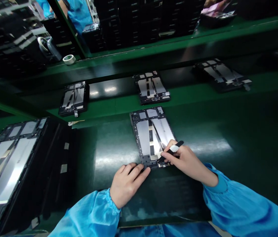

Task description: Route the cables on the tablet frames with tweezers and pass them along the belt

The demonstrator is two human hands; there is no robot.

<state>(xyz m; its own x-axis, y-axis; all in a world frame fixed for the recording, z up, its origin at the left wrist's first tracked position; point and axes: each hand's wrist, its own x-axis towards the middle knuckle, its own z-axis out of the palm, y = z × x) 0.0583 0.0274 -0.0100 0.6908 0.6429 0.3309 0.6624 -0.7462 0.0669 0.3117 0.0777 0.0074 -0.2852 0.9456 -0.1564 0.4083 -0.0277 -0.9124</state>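
An opened tablet chassis [151, 135] with silver battery cells lies on the green bench in front of me. My left hand [126, 184] rests at its near left corner, fingers stretched flat against the edge. My right hand [185, 161] pinches a black tweezers-like tool [170, 150], its tip touching the lower part of the chassis near a black ribbon cable. Both arms wear blue sleeves.
Three more opened chassis lie on the dark conveyor belt: left [74, 98], centre [151, 87], right [221, 75]. A stack of chassis in a black tray [10, 161] sits at my left. A tape roll [69, 59] lies on the far ledge. Another person in blue [79, 13] is beyond.
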